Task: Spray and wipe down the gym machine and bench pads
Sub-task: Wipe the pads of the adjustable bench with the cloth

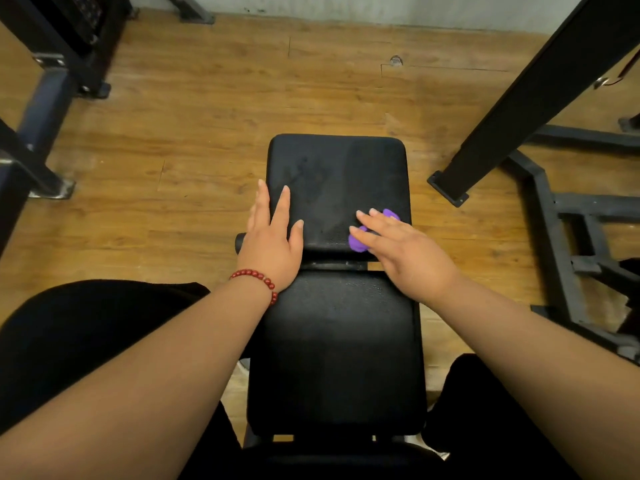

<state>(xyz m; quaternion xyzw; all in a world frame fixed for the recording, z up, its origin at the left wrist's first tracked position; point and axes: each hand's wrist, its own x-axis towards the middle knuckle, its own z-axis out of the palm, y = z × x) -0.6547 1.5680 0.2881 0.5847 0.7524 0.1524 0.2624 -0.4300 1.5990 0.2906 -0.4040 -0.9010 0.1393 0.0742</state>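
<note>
Past the near black bench pad [336, 351], a crumpled purple cloth [356, 243] is being pressed under the flat, unclenched grip of the right hand [405, 251]; most of the far black pad [339, 168] is lying ahead-left.

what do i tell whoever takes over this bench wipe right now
Left hand: open, flat on the left edge of the far pad.
Right hand: open, straight fingers pressing the purple cloth onto that pad's near right corner.
Spray bottle: not in view.
Done: the far pad shows damp smears, so it looks sprayed and partly wiped.
Left: finish the far pad, then the near pad and the machine frame.
</note>
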